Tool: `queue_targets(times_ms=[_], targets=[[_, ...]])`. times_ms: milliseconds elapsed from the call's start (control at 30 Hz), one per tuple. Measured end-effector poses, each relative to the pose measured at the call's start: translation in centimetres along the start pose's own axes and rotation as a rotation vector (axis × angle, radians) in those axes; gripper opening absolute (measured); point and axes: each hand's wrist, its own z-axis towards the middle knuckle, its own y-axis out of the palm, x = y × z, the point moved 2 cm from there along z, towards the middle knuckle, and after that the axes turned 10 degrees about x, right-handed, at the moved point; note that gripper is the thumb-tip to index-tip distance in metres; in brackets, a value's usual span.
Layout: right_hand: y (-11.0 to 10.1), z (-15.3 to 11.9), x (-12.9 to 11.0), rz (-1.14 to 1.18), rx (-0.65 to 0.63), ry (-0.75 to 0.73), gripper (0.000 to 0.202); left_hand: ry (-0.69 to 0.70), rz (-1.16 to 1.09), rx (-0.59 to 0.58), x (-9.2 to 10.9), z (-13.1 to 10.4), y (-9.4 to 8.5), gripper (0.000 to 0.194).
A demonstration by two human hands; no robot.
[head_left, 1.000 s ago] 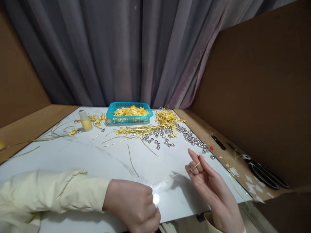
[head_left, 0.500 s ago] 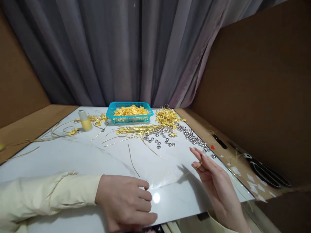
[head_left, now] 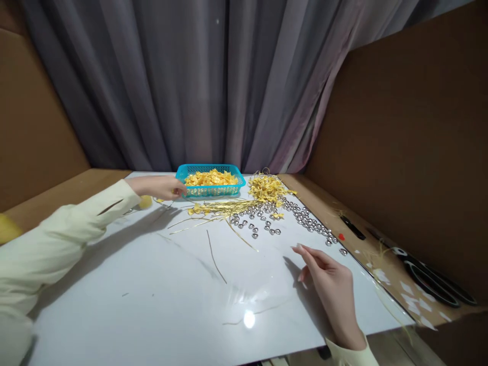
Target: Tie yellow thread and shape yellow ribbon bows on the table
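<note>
My left hand (head_left: 163,187) reaches to the front left corner of a turquoise plastic basket (head_left: 241,184) heaped with yellow ribbon-like pieces (head_left: 212,178). Its fingers are curled together; whatever they may hold is hidden. Over the right part of the white table, my right hand (head_left: 328,285) hovers with thumb and fingertips pinched. Nothing can be made out between them. A thin gold wire (head_left: 253,316) lies on the table to its left. Another single wire (head_left: 214,256) rests farther back, in the middle.
Several silver rings or beads (head_left: 305,218) are strewn at the right, beside a yellow ribbon pile (head_left: 267,187) and a bundle of gold wires (head_left: 224,205). Black-handled scissors (head_left: 430,279) and a black knife-like tool (head_left: 353,227) lie along the cardboard edge (head_left: 377,254).
My left hand has moved from the front of the table up to the basket. The thin wire near my right hand now lies on the table, and my right fingers have drawn into a pinch.
</note>
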Motion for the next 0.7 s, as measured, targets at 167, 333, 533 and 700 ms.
queue_targets(times_ms=[167,333,533,700], targets=[[0.4,0.0,0.6,-0.051,0.016,-0.078,0.055,-0.119,-0.102,-0.209,0.6,3.6,-0.3,0.017],[0.5,0.0,1.0,-0.067,0.01,-0.157,0.053,-0.032,-0.229,-0.262,2.7,9.1,-8.6,0.045],[0.1,-0.2,0.8,0.019,0.057,-0.155,0.037,0.063,-0.32,-0.044,8.1,15.8,-11.5,0.052],[-0.2,-0.4,0.8,0.047,-0.008,-0.207,0.035,-0.011,-0.07,-0.163,13.5,20.4,-5.4,0.024]])
